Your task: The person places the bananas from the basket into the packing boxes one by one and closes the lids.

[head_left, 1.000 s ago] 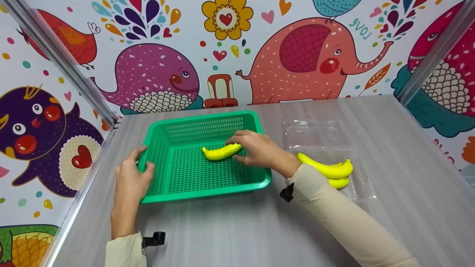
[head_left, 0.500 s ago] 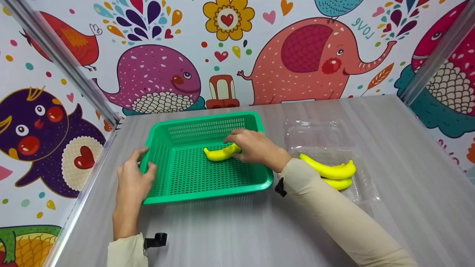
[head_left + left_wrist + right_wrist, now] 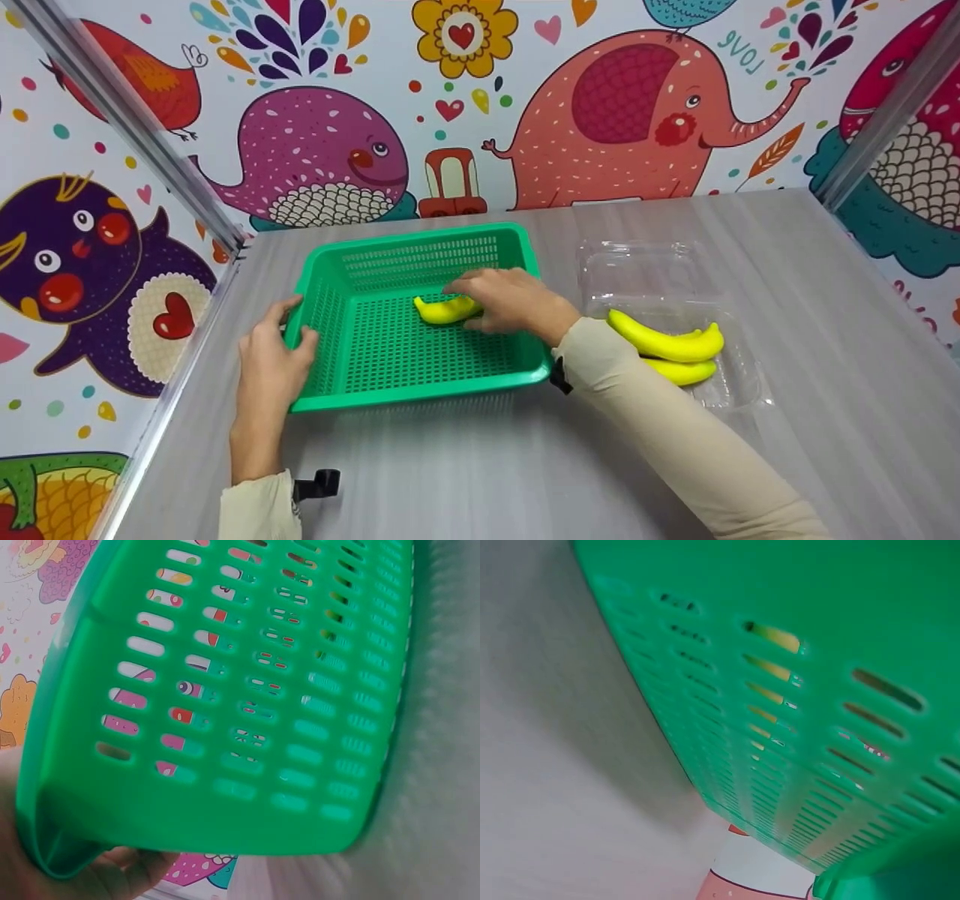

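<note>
In the head view my left hand (image 3: 275,360) grips the left rim of a green perforated plastic basket (image 3: 420,397), thumb inside and fingers outside. The left wrist view shows that hand below the rim (image 3: 71,847). My right hand (image 3: 517,301) is inside the basket, its fingers and thumb curved around the right part of a yellow banana (image 3: 442,309) lying on the bottom. The hand hides that end. Strips of yellow show through the basket wall (image 3: 727,570) in the right wrist view. More yellow bananas (image 3: 667,345) lie in a transparent clamshell box (image 3: 739,375) to the right.
The clamshell's lid (image 3: 637,270) lies folded back behind its base. All of it stands on a grey wood-grain table (image 3: 450,480). A wall with cartoon animals (image 3: 615,112) closes the back, and a metal frame post (image 3: 142,135) edges the left side.
My right hand has shifted slightly left along the banana, its fingers reaching farther over it. The banana and basket stay about where they were. My left hand keeps its grip on the rim.
</note>
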Demonstrator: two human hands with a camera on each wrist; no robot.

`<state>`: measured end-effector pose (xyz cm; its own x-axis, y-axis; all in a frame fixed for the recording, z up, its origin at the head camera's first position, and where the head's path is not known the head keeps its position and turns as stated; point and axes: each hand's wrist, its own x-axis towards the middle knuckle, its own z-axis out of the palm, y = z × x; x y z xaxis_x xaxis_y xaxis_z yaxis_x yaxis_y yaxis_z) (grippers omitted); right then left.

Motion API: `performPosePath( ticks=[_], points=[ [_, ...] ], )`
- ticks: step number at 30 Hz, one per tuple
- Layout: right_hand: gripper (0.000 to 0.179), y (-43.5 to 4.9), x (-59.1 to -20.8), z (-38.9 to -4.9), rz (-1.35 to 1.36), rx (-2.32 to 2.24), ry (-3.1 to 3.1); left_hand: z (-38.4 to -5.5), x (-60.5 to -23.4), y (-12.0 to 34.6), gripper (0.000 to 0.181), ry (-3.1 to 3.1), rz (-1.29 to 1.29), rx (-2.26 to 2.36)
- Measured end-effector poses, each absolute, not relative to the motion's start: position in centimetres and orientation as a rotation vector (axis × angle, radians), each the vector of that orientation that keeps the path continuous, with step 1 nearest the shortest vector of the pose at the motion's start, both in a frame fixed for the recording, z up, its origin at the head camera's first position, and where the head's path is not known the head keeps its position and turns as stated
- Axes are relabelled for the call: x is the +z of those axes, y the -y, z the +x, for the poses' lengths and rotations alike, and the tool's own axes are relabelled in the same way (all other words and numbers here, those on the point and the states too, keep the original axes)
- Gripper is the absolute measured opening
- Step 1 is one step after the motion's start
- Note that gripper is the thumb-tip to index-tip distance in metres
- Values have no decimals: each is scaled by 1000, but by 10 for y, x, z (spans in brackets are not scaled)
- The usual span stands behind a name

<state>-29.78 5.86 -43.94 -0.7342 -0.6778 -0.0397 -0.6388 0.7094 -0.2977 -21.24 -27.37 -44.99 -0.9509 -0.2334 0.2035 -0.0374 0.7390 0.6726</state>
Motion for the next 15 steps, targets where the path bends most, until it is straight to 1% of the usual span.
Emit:
performPosePath(
  ticks=[4,8,11,15],
  points=[
    [62,-57,-441,-295,-1086,-210,-2777,-213,-450,273,52,2666,210,-1017],
    [61,-57,-440,-292,-1094,-103,-2781,-213,-450,273,52,2673,209,-1000],
    [57,-56,-441,-292,-1109,-90,-2791,-213,-451,273,52,2672,204,-986],
    [44,-56,-442,-291,-1159,-59,-2826,-213,-451,274,53,2676,208,-984]
  ],
)
